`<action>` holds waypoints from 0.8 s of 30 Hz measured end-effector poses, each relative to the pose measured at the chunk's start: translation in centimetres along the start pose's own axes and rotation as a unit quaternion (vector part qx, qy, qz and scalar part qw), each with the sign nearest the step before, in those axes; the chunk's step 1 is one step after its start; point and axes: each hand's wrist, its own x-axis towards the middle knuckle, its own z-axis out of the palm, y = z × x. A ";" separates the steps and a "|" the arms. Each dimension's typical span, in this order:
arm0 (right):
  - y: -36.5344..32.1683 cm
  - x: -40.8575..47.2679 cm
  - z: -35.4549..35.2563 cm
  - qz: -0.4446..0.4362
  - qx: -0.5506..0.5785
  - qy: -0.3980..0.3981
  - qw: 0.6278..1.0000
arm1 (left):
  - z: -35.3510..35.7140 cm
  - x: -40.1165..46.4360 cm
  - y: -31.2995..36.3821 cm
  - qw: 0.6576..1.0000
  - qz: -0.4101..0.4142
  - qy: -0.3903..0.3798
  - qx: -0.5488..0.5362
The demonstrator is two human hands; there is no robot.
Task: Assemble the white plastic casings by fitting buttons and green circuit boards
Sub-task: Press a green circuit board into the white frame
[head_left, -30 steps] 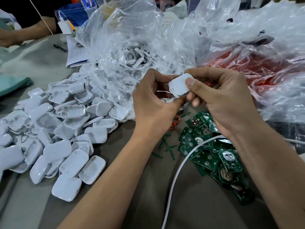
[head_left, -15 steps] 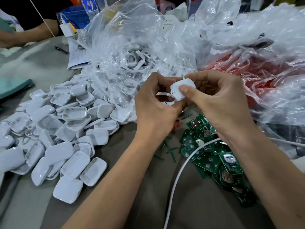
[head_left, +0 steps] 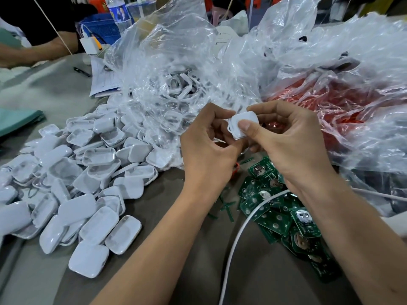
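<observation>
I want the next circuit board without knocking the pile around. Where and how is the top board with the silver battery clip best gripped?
Probably pinch the green circuit board by its two bare side edges, coming from above on the right-hand side: it lies tilted atop the pile, edges exposed, and the white cable runs along the left.

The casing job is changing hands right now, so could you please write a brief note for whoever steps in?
Left hand and right hand: both grip one white casing above the table; right thumb presses its face.
Casings pile lies left; more sit in the clear bag.
Green boards lie under the right wrist, with a white cable across them.
Done: cannot tell whether the held casing has its board.
Left: finish this one, then the pile.
</observation>
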 end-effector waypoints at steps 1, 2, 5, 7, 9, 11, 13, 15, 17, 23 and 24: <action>0.1 0.0 -0.1 -0.004 -0.009 0.004 1.000 | 0.0 0.0 0.1 1.000 -0.006 -0.007 -0.004; 0.1 0.1 -0.1 -0.009 -0.020 0.010 1.000 | 0.0 0.0 0.1 1.000 -0.014 -0.014 -0.007; 0.3 0.3 -0.5 -0.015 -0.052 0.030 0.998 | 0.1 0.1 0.2 0.998 -0.037 -0.037 -0.018; 0.3 0.3 -0.6 -0.017 -0.058 0.037 0.997 | 0.1 0.0 0.1 0.996 -0.059 -0.043 -0.048; 0.2 0.3 -0.7 -0.023 -0.067 0.036 0.997 | 0.1 -0.1 0.1 0.991 -0.089 -0.042 -0.092; 0.2 0.3 -0.6 -0.030 -0.084 0.030 0.996 | 0.2 -0.1 0.0 0.985 -0.113 -0.039 -0.122; 0.3 0.3 -0.6 -0.032 -0.094 0.025 0.995 | 0.3 -0.2 -0.1 0.980 -0.130 -0.032 -0.147; 0.3 0.2 -0.5 -0.032 -0.094 0.022 0.995 | 0.4 -0.2 -0.1 0.975 -0.148 -0.023 -0.166; 0.4 0.1 -0.4 -0.034 -0.097 0.019 0.995 | 0.4 -0.2 0.0 0.972 -0.161 -0.012 -0.172; 0.6 0.0 -0.3 -0.036 -0.102 0.012 0.994 | 0.4 -0.2 0.3 0.968 -0.177 0.005 -0.178; 0.6 0.0 -0.3 -0.037 -0.101 0.012 0.994 | 0.4 -0.2 0.4 0.967 -0.180 0.006 -0.182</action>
